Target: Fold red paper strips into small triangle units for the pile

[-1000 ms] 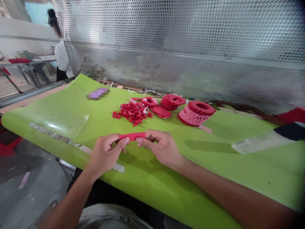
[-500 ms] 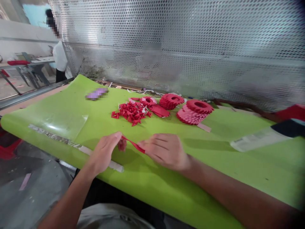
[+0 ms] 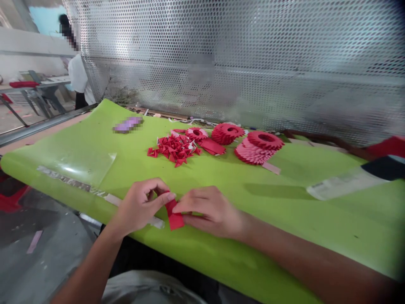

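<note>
A small red paper strip is held between my two hands, above the front part of the green table. My left hand pinches its upper end between thumb and fingers. From the other side, my right hand grips the middle of the strip, and its lower end hangs down in view. Fingers cover part of the paper, so its exact folds are hidden. Beyond my hands lies a heap of folded red paper pieces. Beside the heap is a small stack of flat red paper.
Ring-shaped stacks of red and pink folded paper, among them a tall one, stand behind on the green covering. A clear plastic sheet lies left, a bottle-like container right. A perforated metal panel rises behind. A person stands far left.
The red strip was stretched slantwise between my hands, seen nearly edge-on. Now it is turned flat side toward me with its end pointing down, and my right hand has come closer to my left.
</note>
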### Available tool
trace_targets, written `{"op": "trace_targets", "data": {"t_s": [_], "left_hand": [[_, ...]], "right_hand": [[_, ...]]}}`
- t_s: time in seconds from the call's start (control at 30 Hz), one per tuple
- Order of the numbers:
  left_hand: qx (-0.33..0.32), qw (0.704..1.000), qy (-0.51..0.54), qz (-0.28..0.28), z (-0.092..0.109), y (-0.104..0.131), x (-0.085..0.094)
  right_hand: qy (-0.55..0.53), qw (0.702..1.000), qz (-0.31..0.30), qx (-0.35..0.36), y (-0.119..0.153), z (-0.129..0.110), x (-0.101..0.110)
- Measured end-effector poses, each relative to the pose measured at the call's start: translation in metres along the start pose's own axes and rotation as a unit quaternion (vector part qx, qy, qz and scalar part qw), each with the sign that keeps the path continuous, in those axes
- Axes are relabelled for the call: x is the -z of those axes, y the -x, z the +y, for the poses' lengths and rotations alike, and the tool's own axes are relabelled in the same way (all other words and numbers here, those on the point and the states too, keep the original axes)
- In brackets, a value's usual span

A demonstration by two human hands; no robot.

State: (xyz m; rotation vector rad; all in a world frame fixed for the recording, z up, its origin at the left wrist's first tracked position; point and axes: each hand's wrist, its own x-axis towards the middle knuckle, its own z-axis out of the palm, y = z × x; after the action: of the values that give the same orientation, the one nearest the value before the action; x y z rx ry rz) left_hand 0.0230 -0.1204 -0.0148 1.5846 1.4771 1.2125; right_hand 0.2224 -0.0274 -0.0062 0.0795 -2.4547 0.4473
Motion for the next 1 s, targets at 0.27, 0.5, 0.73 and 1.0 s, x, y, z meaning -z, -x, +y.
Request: {"op": "trace_targets", "data": {"t_s": [0.27, 0.5, 0.73, 1.0], "left_hand": [[0.01, 1.0, 0.005, -0.003, 0.0001, -0.0006, 0.0004], [0.006, 1.0, 0.002, -0.012, 0.0003, 0.0002, 0.0014], [-0.011, 1.0, -0.014, -0.019, 0.0011, 0.0008, 0.001], [0.01, 0.999, -0.052, -0.009, 0.0008, 0.0022, 0.0004]], "right_hand": [[-0.142, 0.986, -0.03, -0.079, -0.0029, -0.0012, 0.0015], [-0.126, 0.987, -0.037, -0.087, -0.0008, -0.001, 0.002], [-0.171, 0.962, -0.032, -0.208, -0.0045, -0.0024, 0.0014], [-0.232, 0.908, -0.01, -0.347, -0.0093, -0.0043, -0.0007]]}}
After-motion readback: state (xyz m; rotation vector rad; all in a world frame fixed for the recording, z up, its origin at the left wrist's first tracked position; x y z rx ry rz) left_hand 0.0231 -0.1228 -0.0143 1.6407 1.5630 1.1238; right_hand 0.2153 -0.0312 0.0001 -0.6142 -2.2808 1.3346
